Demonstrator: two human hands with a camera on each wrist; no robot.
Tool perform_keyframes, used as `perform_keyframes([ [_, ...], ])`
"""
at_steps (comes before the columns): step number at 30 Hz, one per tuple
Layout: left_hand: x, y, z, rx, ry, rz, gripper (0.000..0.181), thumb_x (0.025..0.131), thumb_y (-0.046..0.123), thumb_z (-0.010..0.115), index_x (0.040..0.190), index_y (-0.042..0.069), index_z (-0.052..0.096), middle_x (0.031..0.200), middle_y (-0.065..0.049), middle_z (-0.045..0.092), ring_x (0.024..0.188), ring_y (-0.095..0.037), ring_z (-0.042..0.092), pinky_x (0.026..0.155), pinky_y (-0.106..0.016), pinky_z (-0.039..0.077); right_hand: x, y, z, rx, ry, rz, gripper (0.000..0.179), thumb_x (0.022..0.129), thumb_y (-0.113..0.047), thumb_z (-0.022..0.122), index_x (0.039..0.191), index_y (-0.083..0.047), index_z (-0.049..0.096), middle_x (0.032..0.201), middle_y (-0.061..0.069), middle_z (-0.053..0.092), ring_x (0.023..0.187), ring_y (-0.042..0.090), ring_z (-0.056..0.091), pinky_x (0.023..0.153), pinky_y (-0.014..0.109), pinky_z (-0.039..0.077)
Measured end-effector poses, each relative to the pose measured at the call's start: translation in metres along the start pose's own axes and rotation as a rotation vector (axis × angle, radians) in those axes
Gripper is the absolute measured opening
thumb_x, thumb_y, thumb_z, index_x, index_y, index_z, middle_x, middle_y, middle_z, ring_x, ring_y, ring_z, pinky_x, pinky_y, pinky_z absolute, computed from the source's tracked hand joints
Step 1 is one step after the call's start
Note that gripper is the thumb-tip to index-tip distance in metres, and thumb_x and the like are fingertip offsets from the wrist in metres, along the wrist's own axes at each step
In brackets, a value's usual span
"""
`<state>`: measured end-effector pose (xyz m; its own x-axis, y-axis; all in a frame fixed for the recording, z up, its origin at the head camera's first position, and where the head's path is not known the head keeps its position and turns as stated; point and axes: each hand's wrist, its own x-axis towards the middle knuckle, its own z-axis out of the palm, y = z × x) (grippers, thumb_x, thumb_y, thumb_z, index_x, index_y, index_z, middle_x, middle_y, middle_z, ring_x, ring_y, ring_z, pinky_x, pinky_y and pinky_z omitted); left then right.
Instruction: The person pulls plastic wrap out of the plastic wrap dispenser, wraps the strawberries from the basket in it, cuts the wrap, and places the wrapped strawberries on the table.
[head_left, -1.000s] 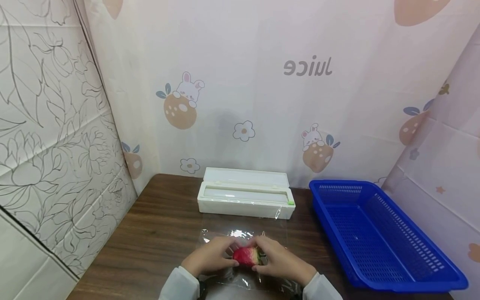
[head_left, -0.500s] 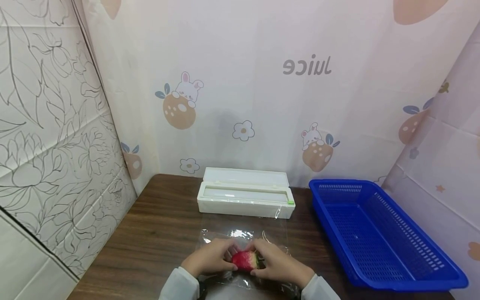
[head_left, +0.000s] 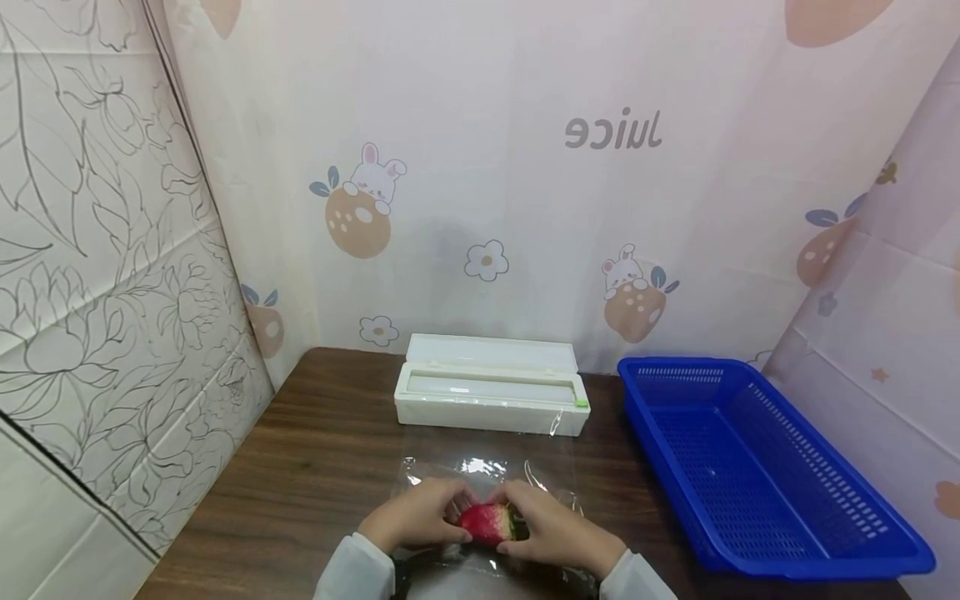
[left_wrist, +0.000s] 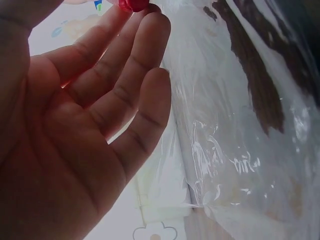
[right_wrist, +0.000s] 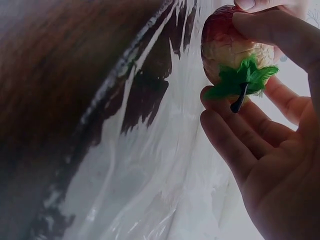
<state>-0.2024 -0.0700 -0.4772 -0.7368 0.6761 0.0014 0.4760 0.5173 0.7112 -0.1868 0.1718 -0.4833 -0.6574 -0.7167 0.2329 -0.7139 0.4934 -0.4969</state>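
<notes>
A strawberry [head_left: 486, 523], red at one end and paler toward its green leaves, is held between both hands low over a sheet of clear cling film [head_left: 491, 450]. My left hand [head_left: 420, 514] holds its red tip, and in the left wrist view only a bit of red shows at the fingertips. On the leafy side my right hand [head_left: 553, 531] grips it, thumb across the body and fingers beneath. Green leaves [right_wrist: 242, 77] and a dark stem face the right palm in the right wrist view. The film reaches back to a white cling film dispenser [head_left: 487, 417], its lid raised.
A blue plastic basket [head_left: 667, 467] with slotted walls stands on the right of the brown wooden table [head_left: 300, 467]. Behind the table hangs a printed curtain [head_left: 487, 167], and a flower-patterned sheet [head_left: 112, 292] closes the left side.
Both hands and the strawberry have shifted slightly to the left. Each hand has kept its hold on the strawberry; the dispenser and basket stay put.
</notes>
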Motion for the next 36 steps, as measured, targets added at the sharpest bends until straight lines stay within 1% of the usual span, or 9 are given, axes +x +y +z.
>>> perform_keyframes([
  [4, -0.0011, -0.0001, -0.0001, -0.016, -0.007, -0.006, 0.036, 0.072, 0.023, 0.079, 0.103, 0.016, 0.062, 0.089, 0.009, 0.064, 0.074, -0.001, 0.057, 0.066, -0.021, 0.053, -0.0011, 0.0007, 0.0021, 0.007, -0.001, -0.004, 0.05, 0.074, -0.028, 0.077, 0.115, -0.018, 0.052, 0.108, -0.007, 0.057, 0.092, 0.003, 0.051, 0.075, 0.025, 0.052],
  [7, -0.0013, -0.0004, 0.0006, -0.01, -0.015, -0.017, 0.037, 0.072, 0.024, 0.079, 0.103, 0.016, 0.063, 0.088, 0.009, 0.063, 0.073, 0.0, 0.056, 0.065, -0.02, 0.053, -0.0021, 0.0006, 0.0035, 0.004, -0.006, -0.009, 0.05, 0.075, -0.029, 0.076, 0.116, -0.018, 0.052, 0.108, -0.007, 0.057, 0.092, 0.003, 0.051, 0.075, 0.025, 0.052],
  [14, -0.002, -0.0012, 0.0013, -0.012, -0.013, -0.036, 0.036, 0.071, 0.025, 0.08, 0.102, 0.016, 0.063, 0.087, 0.009, 0.063, 0.073, -0.001, 0.056, 0.066, -0.02, 0.052, -0.0025, -0.0018, 0.0044, -0.001, -0.026, 0.008, 0.052, 0.076, -0.029, 0.075, 0.12, -0.018, 0.051, 0.112, -0.006, 0.057, 0.097, 0.004, 0.05, 0.079, 0.029, 0.052],
  [18, -0.0022, -0.0035, 0.0025, 0.001, -0.005, -0.014, 0.037, 0.071, 0.024, 0.08, 0.103, 0.015, 0.062, 0.087, 0.009, 0.063, 0.072, 0.0, 0.055, 0.065, -0.019, 0.052, -0.0019, -0.0023, 0.0045, -0.013, -0.036, 0.021, 0.051, 0.077, -0.03, 0.075, 0.121, -0.019, 0.051, 0.112, -0.006, 0.057, 0.097, 0.004, 0.05, 0.078, 0.028, 0.052],
  [23, -0.0027, -0.0054, 0.0035, 0.014, 0.0, 0.018, 0.038, 0.072, 0.024, 0.079, 0.106, 0.015, 0.061, 0.089, 0.009, 0.063, 0.073, 0.0, 0.056, 0.065, -0.018, 0.052, -0.001, -0.0013, 0.005, 0.0, -0.054, 0.044, 0.051, 0.078, -0.032, 0.073, 0.122, -0.018, 0.051, 0.113, -0.005, 0.057, 0.097, 0.004, 0.05, 0.077, 0.028, 0.052],
  [27, -0.0035, -0.0066, 0.004, 0.008, 0.0, 0.023, 0.038, 0.073, 0.024, 0.078, 0.106, 0.016, 0.061, 0.09, 0.009, 0.063, 0.074, 0.0, 0.056, 0.065, -0.019, 0.052, -0.0014, -0.0002, 0.0061, 0.001, -0.059, 0.049, 0.053, 0.079, -0.034, 0.072, 0.125, -0.018, 0.05, 0.116, -0.004, 0.056, 0.099, 0.005, 0.05, 0.078, 0.029, 0.052],
  [32, -0.0033, -0.0078, 0.0039, -0.008, 0.002, 0.024, 0.039, 0.074, 0.024, 0.077, 0.108, 0.016, 0.061, 0.091, 0.008, 0.063, 0.075, -0.001, 0.056, 0.066, -0.019, 0.052, -0.0021, 0.0001, 0.0056, 0.024, -0.067, 0.063, 0.053, 0.083, -0.042, 0.067, 0.128, -0.019, 0.049, 0.118, -0.003, 0.055, 0.099, 0.005, 0.05, 0.078, 0.029, 0.053],
  [36, -0.0029, -0.0088, 0.0042, -0.003, 0.006, 0.036, 0.038, 0.074, 0.023, 0.077, 0.108, 0.015, 0.061, 0.092, 0.007, 0.064, 0.075, -0.001, 0.056, 0.066, -0.019, 0.052, -0.0022, -0.0014, 0.0051, 0.02, -0.056, 0.058, 0.052, 0.085, -0.043, 0.064, 0.128, -0.019, 0.049, 0.119, -0.003, 0.055, 0.099, 0.005, 0.05, 0.078, 0.03, 0.053],
])
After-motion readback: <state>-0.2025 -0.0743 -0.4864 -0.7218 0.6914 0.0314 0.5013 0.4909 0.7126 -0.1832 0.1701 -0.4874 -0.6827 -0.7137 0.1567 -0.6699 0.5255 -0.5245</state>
